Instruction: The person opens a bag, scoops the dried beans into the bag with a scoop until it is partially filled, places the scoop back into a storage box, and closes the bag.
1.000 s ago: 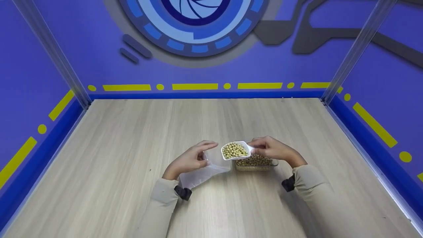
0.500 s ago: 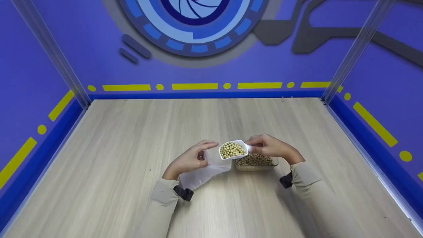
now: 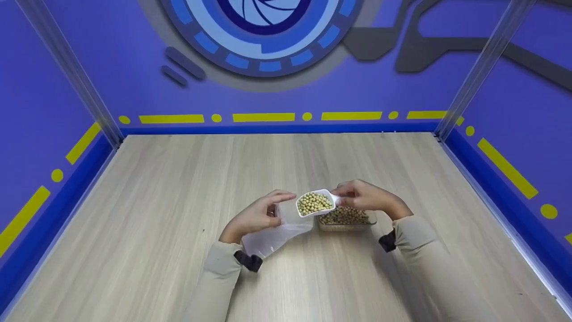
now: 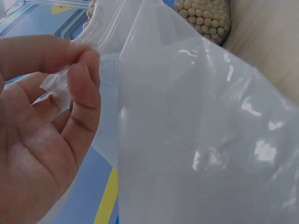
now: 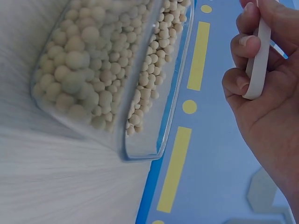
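Note:
A white scoop [image 3: 330,197] heaped with round yellowish beans [image 3: 314,203] is held level by its handle in my right hand [image 3: 366,197]. In the right wrist view the fingers curl round the white handle [image 5: 259,60]. My left hand [image 3: 257,214] pinches the edge of a clear zip bag [image 4: 196,121] between thumb and fingers. The bag's mouth lies just left of the scoop; its lower part hangs toward the table and looks flat. Below the scoop and right hand stands a clear rectangular container [image 3: 345,228] with many more beans [image 5: 103,70].
The wood-grain table [image 3: 178,188] spreads out on all sides of the hands. Blue walls [image 3: 286,103] with yellow marks border it at the back and both sides. A black band [image 3: 248,261] sits at the left wrist, another [image 3: 388,241] at the right.
Over the last second the right hand and the filled scoop have shifted slightly left toward the bag's mouth. They have hardly moved since half a second ago, and the left hand stays put.

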Tool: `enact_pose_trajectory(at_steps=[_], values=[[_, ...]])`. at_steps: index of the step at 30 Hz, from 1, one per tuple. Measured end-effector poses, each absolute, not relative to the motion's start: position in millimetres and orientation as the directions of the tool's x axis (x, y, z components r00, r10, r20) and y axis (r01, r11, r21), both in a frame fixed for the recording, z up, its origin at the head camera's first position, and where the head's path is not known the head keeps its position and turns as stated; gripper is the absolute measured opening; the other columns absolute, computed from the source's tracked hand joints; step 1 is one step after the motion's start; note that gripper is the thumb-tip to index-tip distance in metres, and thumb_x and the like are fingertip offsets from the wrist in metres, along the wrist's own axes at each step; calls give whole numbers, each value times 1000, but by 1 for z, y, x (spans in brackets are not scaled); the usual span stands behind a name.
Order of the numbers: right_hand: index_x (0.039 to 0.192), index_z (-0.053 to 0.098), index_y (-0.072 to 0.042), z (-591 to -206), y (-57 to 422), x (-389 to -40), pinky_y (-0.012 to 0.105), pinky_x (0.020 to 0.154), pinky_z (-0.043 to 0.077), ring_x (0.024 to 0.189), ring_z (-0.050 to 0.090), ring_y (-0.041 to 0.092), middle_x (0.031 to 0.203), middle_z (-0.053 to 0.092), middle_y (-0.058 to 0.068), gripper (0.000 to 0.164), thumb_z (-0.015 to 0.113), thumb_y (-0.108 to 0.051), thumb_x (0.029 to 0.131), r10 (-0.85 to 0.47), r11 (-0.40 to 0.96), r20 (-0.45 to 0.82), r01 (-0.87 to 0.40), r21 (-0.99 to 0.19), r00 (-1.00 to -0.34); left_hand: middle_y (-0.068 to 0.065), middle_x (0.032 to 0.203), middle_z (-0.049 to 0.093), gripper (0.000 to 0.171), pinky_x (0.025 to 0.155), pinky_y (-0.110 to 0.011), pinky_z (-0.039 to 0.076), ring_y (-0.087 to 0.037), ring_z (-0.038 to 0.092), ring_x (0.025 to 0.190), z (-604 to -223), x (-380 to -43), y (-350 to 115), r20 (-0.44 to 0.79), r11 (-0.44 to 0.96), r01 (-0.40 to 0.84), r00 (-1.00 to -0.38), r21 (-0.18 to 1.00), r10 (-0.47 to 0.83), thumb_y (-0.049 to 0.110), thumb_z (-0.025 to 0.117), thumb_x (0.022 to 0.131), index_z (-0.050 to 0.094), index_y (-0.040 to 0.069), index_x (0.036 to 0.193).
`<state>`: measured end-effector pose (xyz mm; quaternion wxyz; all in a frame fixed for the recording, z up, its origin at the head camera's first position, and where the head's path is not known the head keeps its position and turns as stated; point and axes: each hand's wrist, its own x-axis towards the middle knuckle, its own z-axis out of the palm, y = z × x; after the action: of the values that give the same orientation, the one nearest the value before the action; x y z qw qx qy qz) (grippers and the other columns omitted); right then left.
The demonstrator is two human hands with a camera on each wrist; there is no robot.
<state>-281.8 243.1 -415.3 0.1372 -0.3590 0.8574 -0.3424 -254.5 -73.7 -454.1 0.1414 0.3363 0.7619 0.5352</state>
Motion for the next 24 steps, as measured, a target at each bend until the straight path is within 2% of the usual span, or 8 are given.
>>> enact_pose_trajectory(at_steps=[7,16,24], values=[[113,70,1,-412,243,-283,23,77,48,84,55,9,97,69,11,25,60,-7,92,-735,504,29,-575,-644,-678,-13,142,44,66,64,-17,39,-11,42,74,-454,-254,-74,144,193,359,-727,913,671,-13,55,77,46,1,141],[111,72,-3,-412,243,-285,22,71,45,79,53,9,92,68,8,23,60,-7,91,-731,509,29,-574,-642,-682,-12,141,46,66,64,-18,40,-13,43,76,-454,-255,-74,145,191,358,-728,914,671,-11,56,76,47,3,140],[110,72,-2,-410,243,-285,22,70,44,78,51,11,92,68,9,23,60,-7,91,-724,528,0,-554,-643,-690,-13,141,46,67,63,-18,39,-15,42,77,-453,-254,-73,144,199,358,-735,912,663,-13,57,75,47,0,140]])
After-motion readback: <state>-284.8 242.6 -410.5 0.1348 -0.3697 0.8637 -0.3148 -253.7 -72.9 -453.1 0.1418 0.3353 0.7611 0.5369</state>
